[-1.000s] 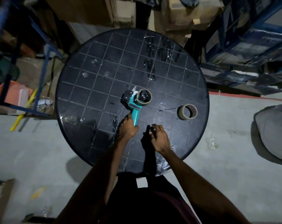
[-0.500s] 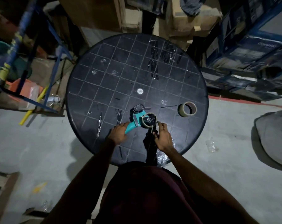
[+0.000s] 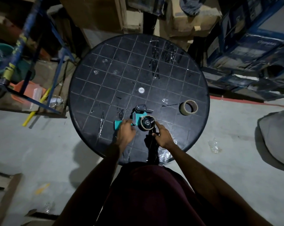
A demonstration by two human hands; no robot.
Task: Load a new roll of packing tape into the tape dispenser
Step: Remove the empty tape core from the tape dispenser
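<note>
Since dispenser went from upright to flat on side, I see teal plastic tape dispenser (image 3: 138, 119) lying on round black gridded table (image 3: 105, 75), roll on hub (image 3: 147, 122) facing up. Left hand (image 3: 126, 132) grips teal handle, fingers curled over it. Right hand (image 3: 162, 136) just right of roll, forefinger touching rim, other fingers loosely curled; hold unclear. My read: seating or threading step. Second brown tape roll (image 3: 188, 107) well beyond right fingertips. Crumpled clear tape scraps (image 3: 164, 154) under right wrist could snag.
</note>
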